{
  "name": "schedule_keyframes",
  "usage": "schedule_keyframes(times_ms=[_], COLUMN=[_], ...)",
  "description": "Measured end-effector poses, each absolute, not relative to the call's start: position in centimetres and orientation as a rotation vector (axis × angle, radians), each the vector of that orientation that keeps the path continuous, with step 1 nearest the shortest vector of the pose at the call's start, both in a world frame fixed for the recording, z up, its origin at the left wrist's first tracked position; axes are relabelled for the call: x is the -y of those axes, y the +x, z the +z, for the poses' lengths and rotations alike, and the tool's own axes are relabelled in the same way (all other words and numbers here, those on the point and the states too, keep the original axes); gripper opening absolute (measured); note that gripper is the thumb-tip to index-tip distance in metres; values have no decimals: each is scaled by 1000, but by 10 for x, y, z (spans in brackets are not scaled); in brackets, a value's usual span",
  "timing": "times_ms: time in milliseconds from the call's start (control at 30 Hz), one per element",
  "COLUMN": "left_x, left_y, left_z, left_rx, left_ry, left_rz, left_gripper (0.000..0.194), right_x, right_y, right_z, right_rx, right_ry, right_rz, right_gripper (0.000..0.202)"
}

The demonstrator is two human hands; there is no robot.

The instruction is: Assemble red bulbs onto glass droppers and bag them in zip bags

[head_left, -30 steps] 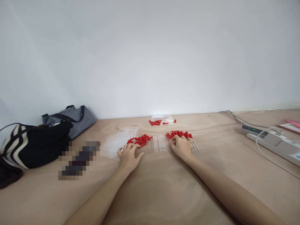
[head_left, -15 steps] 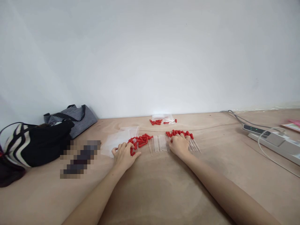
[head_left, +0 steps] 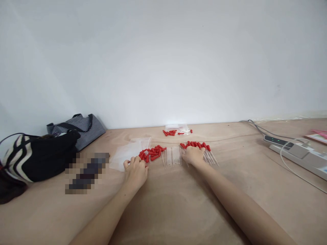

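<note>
My left hand (head_left: pixel 136 172) rests on the table at the near left edge of a loose heap of red rubber bulbs (head_left: pixel 154 152). Its fingers are curled in, and whatever they may hold is hidden. Right of the heap lies a row of thin clear dropper tubes (head_left: pixel 173 156) without bulbs, side by side. My right hand (head_left: pixel 193 156) is closed at the row's right end, around a dropper whose tube tip (head_left: pixel 188 165) shows below the fingers. Several droppers with red bulbs (head_left: pixel 209 156) lie fanned out beneath and beyond that hand.
Clear plastic bags (head_left: pixel 125 154) lie left of the heap. A small bag (head_left: pixel 176 128) with more red bulbs sits by the wall. A black bag (head_left: pixel 51 156), a striped bag (head_left: pixel 89 131) and a blurred dark object (head_left: pixel 89 173) are left; a power strip (head_left: pixel 301 154) with cables is right.
My left hand has drawn slightly back from the heap, its thumb tucked in and more bulbs uncovered. My right hand has shifted slightly left and its fingers have closed more.
</note>
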State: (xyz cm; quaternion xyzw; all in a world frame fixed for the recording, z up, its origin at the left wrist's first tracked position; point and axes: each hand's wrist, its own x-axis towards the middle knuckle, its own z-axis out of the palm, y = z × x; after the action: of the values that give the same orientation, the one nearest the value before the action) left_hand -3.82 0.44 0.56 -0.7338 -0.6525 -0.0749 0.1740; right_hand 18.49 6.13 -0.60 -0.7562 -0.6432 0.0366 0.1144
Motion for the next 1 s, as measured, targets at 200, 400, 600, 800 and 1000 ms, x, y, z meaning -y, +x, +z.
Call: schedule_keyframes(times_ms=[200,400,600,800,1000], left_x=[2,13,18,17,17], left_y=[-27,-4,6,4,6], left_z=[5,-3,-16,-15,-16], left_rx=[1815,1550,1415,1446,1465], left_ry=[-2187,-2610,-2830,-2828,-2812], left_rz=[-346,-605,-685,-682,-692], left_gripper=[16,7,9,12,15], right_x=[-59,-36,9,24,18], right_y=[192,213,247,258,238], right_z=[3,4,-27,-33,-31], right_rx=[1868,1885,2174,2258,2276], right_ry=[-2199,-1862,-1363,-1276,-1274], right_rz=[123,199,19,-3,65], right_gripper=[29,39,22,18,18])
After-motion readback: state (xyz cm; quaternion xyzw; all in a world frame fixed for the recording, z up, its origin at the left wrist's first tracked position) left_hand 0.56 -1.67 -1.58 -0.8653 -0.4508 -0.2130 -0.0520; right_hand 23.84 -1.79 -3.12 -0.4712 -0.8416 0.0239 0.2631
